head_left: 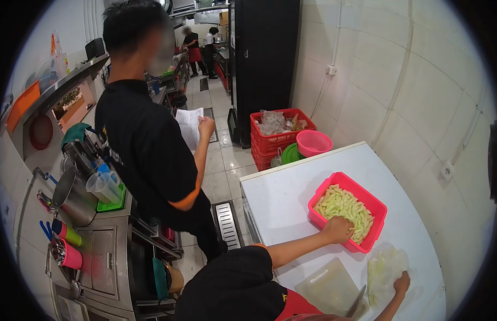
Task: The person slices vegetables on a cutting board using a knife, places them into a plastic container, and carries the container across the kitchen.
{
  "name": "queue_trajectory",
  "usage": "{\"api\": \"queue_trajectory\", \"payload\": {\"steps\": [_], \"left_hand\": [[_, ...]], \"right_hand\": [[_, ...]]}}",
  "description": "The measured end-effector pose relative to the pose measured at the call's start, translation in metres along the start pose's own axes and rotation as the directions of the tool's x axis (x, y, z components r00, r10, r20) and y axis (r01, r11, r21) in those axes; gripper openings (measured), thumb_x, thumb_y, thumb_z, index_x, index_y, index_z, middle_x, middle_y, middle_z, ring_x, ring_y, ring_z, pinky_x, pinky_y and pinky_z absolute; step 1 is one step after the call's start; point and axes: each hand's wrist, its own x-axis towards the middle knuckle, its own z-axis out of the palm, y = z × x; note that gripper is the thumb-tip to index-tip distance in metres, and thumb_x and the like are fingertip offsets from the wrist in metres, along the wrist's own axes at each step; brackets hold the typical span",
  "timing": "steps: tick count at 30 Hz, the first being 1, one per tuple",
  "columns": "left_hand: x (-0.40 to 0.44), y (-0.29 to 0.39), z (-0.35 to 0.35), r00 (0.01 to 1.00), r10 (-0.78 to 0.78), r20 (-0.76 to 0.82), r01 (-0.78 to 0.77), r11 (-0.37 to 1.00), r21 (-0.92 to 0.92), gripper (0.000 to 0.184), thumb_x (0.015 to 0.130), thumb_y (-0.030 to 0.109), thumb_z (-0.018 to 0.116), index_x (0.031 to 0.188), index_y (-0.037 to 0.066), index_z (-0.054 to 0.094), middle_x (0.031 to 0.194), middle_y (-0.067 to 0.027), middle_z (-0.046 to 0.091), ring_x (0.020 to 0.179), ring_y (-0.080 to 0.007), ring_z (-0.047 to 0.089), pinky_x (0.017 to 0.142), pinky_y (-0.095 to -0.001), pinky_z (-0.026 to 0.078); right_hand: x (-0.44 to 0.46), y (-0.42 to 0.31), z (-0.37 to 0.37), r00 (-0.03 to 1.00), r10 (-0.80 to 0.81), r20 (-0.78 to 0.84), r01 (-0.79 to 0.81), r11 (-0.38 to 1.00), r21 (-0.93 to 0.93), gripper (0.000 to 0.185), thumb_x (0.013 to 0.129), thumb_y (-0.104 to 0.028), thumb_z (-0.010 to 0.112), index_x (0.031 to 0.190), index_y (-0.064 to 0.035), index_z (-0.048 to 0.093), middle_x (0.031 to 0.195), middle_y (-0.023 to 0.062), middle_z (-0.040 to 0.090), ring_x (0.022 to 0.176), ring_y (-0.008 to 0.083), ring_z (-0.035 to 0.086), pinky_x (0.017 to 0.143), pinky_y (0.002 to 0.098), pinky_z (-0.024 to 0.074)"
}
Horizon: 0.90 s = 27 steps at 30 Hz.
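Note:
My left hand (338,230) reaches over the near edge of a pink basin (378,206), its fingers curled down among pale green cut vegetable pieces (344,207). Those pieces lie heaped in the basin. At the right, my right hand (402,282) is closed on the edge of a clear plastic bag (388,266), which has some pale green stuff inside. Between my body and the bag lies a whitish cutting board (326,286). A knife (357,302) rests at the board's right side, partly cut off by my body.
The white table (280,200) meets a tiled wall on the right. Beyond it stand red crates (270,134) and a pink bowl (314,142). A co-worker (146,139) with a paper (189,127) stands close on the left, beside a steel counter (101,262).

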Motion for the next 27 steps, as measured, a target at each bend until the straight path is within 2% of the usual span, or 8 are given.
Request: {"api": "queue_trajectory", "payload": {"steps": [4,7,10,13,17,20,23,27], "left_hand": [[-0.001,0.0,0.001,0.993,0.08,-0.091,-0.087,0.993,-0.076,0.019,0.08,0.02,0.057,0.089,0.008,0.068,0.087,-0.0103,0.066,0.09,-0.0284,0.06,0.08,-0.0423,0.048],[-0.004,0.013,0.006,0.948,0.22,-0.231,-0.274,0.933,-0.234,0.015,0.076,0.01,0.058,0.089,0.007,0.066,0.093,-0.0095,0.064,0.097,-0.0284,0.057,0.084,-0.0417,0.047],[-0.021,0.051,0.036,0.902,0.343,-0.263,-0.43,0.775,-0.463,0.018,0.072,0.002,0.06,0.09,0.006,0.063,0.097,-0.0097,0.063,0.098,-0.0299,0.056,0.087,-0.0413,0.045],[-0.043,0.1,0.05,0.862,0.5,0.077,-0.318,0.653,-0.687,0.023,0.072,0.003,0.061,0.095,0.005,0.062,0.106,-0.0105,0.061,0.106,-0.0301,0.054,0.093,-0.0403,0.043],[-0.053,0.148,0.068,0.556,0.773,0.306,-0.313,0.536,-0.784,0.045,0.073,0.007,0.062,0.118,0.003,0.058,0.12,-0.0157,0.056,0.116,-0.0332,0.048,0.099,-0.0413,0.039],[-0.048,0.159,0.099,0.485,0.776,0.403,-0.216,0.553,-0.805,0.076,0.075,0.012,0.063,0.142,0.001,0.029,0.139,-0.0245,0.038,0.132,-0.0367,0.034,0.108,-0.0409,0.03],[-0.031,0.151,0.137,0.607,0.684,0.405,-0.189,0.619,-0.762,0.096,0.076,0.015,0.063,0.147,-0.001,-0.001,0.149,-0.0311,0.013,0.141,-0.0371,0.014,0.113,-0.0393,0.02],[-0.007,0.138,0.13,0.647,0.538,0.541,-0.032,0.728,-0.685,0.1,0.078,0.018,0.063,0.146,-0.001,-0.008,0.149,-0.0331,0.003,0.143,-0.0369,0.004,0.114,-0.0377,0.016]], "right_hand": [[-0.003,-0.002,-0.036,0.999,0.032,-0.036,-0.037,0.989,-0.141,0.05,0.065,-0.006,0.06,0.115,-0.0007,0.056,0.108,0.0232,0.061,0.104,0.0403,0.056,0.092,0.0459,0.0434],[0.003,0.018,-0.026,0.963,-0.134,-0.235,0.087,0.976,-0.198,0.049,0.065,-0.003,0.059,0.114,0.0002,0.055,0.099,0.0237,0.064,0.088,0.0384,0.062,0.079,0.0434,0.0499],[0.027,0.066,-0.008,0.988,-0.06,-0.14,0.069,0.996,0.058,0.046,0.067,0.001,0.06,0.113,-0.0009,0.054,0.082,0.0208,0.064,0.063,0.0318,0.064,0.056,0.0402,0.052],[0.0,0.014,-0.056,0.958,0.175,0.226,-0.263,0.849,0.459,0.044,0.07,0.006,0.06,0.113,-0.0015,0.052,0.068,0.0147,0.061,0.048,0.0234,0.059,0.04,0.0353,0.0455],[-0.019,-0.009,-0.079,0.96,0.166,0.227,-0.258,0.84,0.477,0.043,0.073,0.007,0.058,0.114,0.0005,0.05,0.066,0.0123,0.059,0.048,0.0214,0.059,0.038,0.0334,0.0454],[-0.043,-0.026,-0.104,0.967,0.164,0.194,-0.222,0.916,0.333,0.043,0.075,0.005,0.055,0.117,0.0031,0.047,0.068,0.0136,0.06,0.046,0.0209,0.059,0.038,0.0329,0.0472],[-0.068,-0.026,-0.119,0.982,0.11,0.152,-0.157,0.925,0.345,0.046,0.077,0.004,0.053,0.122,0.0017,0.044,0.067,0.0137,0.059,0.045,0.0203,0.058,0.038,0.0316,0.0476],[-0.137,-0.049,-0.153,0.966,0.031,0.258,-0.184,0.781,0.597,0.055,0.079,0.001,0.056,0.131,-0.0034,0.039,0.076,0.0132,0.061,0.05,0.0196,0.058,0.041,0.0278,0.0467]]}}
